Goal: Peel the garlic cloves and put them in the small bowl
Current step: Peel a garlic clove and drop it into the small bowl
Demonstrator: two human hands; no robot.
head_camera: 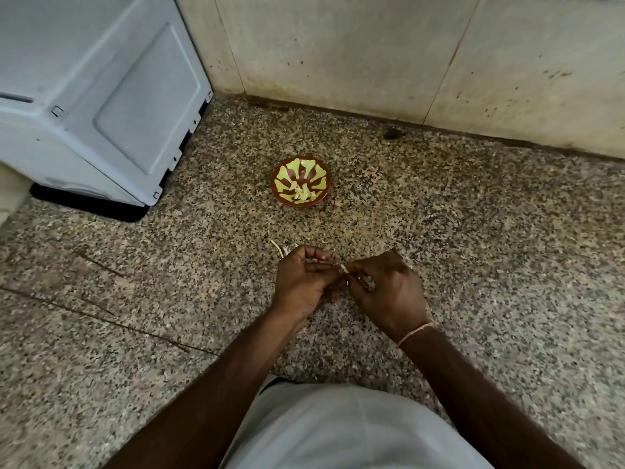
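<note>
Fingers (313, 257) of our left hand (301, 282) are curled in, and between them and the thumb we hold a garlic clove (342, 268), of which only a pale tip shows where the two hands meet. Fingers of our right hand (389, 292) are bent too, their tips pinching at that same pale tip, so both hands grip the one clove just above the counter (473, 248). A thin strip of papery garlic skin (282, 249) sticks out on the far left side of our left hand; whether it hangs from the hand or lies on the counter we cannot tell. A pale thread bracelet (414, 332) sits round our right wrist.

Farther from us, a little left of the middle of the scene, the small bowl (300, 181) stands on the speckled granite counter, well apart from our hands. It is reddish brown with a yellow-green leaf pattern inside, and a little heap of peeled garlic cloves (304, 194) lies in its near part.

At the far left a white appliance (101, 96) stands on the counter, one lower corner near the bowl but not touching it. Behind it all runs a stained tiled wall (372, 52), and a small dark spot (392, 133) lies on the counter close to the foot of the wall. Our white shirt (338, 431) fills the near edge.
</note>
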